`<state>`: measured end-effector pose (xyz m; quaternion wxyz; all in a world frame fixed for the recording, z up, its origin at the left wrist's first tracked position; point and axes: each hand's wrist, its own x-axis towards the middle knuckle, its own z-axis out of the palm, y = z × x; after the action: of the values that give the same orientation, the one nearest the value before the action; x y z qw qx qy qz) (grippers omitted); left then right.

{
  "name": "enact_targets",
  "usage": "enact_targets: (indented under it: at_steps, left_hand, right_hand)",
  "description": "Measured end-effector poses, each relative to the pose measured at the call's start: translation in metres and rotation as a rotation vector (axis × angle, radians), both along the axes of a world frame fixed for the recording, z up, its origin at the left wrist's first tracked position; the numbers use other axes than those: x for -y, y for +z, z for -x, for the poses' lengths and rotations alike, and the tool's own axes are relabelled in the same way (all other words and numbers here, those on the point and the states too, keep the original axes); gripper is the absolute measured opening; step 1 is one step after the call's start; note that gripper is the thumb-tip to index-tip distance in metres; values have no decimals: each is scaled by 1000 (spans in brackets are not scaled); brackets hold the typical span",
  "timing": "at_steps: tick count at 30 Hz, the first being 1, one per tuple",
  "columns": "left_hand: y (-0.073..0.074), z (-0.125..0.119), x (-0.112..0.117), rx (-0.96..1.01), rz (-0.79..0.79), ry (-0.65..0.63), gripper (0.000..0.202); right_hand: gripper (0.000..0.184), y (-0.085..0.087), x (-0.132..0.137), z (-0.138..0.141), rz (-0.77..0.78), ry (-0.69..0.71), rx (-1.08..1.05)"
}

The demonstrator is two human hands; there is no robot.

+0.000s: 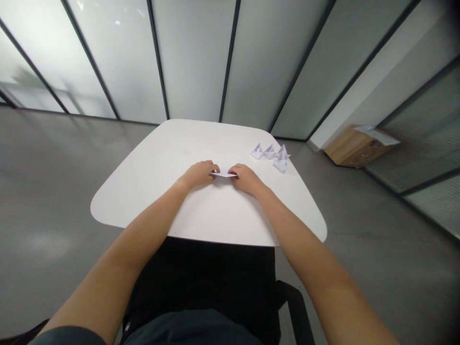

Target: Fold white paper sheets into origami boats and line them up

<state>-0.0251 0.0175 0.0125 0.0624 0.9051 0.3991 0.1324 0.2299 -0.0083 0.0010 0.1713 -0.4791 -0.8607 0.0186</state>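
A small folded piece of white paper (223, 174) is held level just over the middle of the table. My left hand (201, 173) grips its left end, fingers curled around the edge. At its right end, my right hand (246, 178) pinches it the same way. Both thumbs are largely hidden from me. To the right of my right hand stand several folded white paper boats (269, 152), grouped close together near the table's right edge, some of them touching.
The white table (143, 177) has rounded corners. Behind it runs a frosted glass partition (194, 57) with dark frames. A wooden cabinet (354, 146) stands on the floor at the right. A black chair armrest (294, 306) is beside my lap.
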Motion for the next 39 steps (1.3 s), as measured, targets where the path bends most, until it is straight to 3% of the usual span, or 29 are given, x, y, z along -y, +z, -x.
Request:
enact_targets:
  at_steps: [5, 9, 12, 17, 22, 34, 39]
  left_hand:
    - [8, 9, 0, 2, 49, 18, 34]
    - [13, 12, -2, -10, 103, 29, 30]
    - [9, 13, -7, -16, 85, 106, 37]
    - [-3, 18, -17, 47, 52, 174, 52]
    - [-5, 20, -17, 43, 26, 182, 55]
    - [-1, 28, -21, 4, -39, 70, 58]
    - [1, 20, -12, 3, -62, 23, 62]
  right_hand:
    - [20, 7, 4, -9, 37, -14, 1]
    - [33, 10, 8, -17, 122, -105, -91]
    - [46, 9, 8, -20, 162, -194, -161]
    - [39, 8, 6, -21, 144, -214, -126]
    - [35, 5, 1, -27, 95, -197, -54]
    - [41, -2, -6, -42, 70, -197, -29]
    - [49, -8, -10, -49, 53, -228, -34]
